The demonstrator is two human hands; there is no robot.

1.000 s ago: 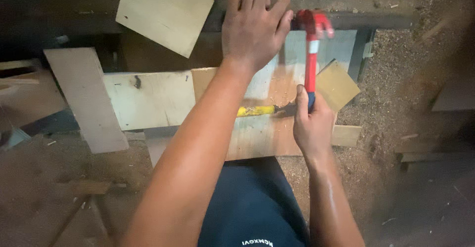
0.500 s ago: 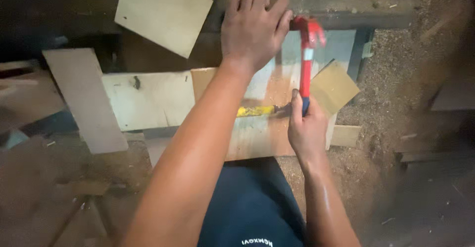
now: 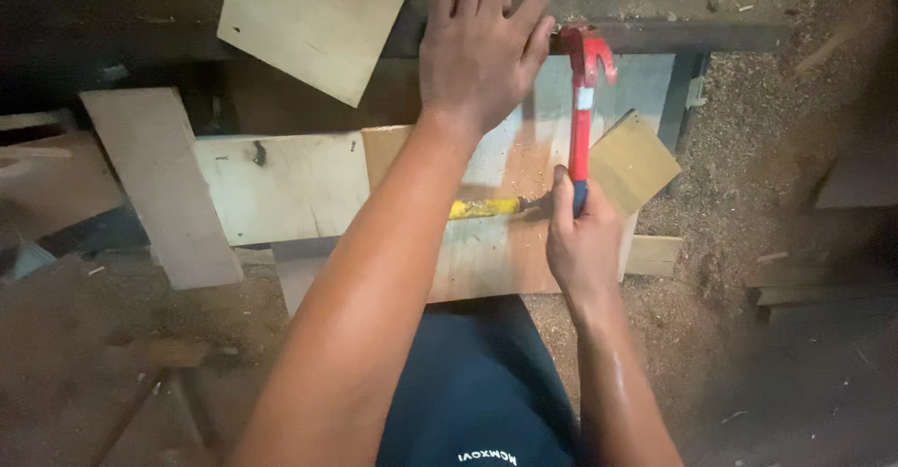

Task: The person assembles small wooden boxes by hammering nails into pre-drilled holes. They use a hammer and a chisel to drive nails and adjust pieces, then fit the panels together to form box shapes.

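My right hand (image 3: 582,240) grips the lower end of a red claw hammer (image 3: 583,102). The hammer stands nearly upright, and its head is close beside the fingers of my left hand (image 3: 479,48). That hand lies flat, fingers spread, on the far end of a plywood board (image 3: 513,242). The board rests in front of me over pale planks. A yellow-handled tool (image 3: 482,208) lies on the board, just left of my right hand. What is under my left palm is hidden.
A square plywood piece (image 3: 313,20) leans at the back left. A pale plank (image 3: 159,186) lies slanted at the left, and a wider one (image 3: 281,184) sits next to it. A small square offcut (image 3: 634,162) is at the right. Sawdust (image 3: 739,177) covers the ground there.
The hammer's head has come down and moved left, toward my left hand's fingers. My left hand has stayed pressed on the board.
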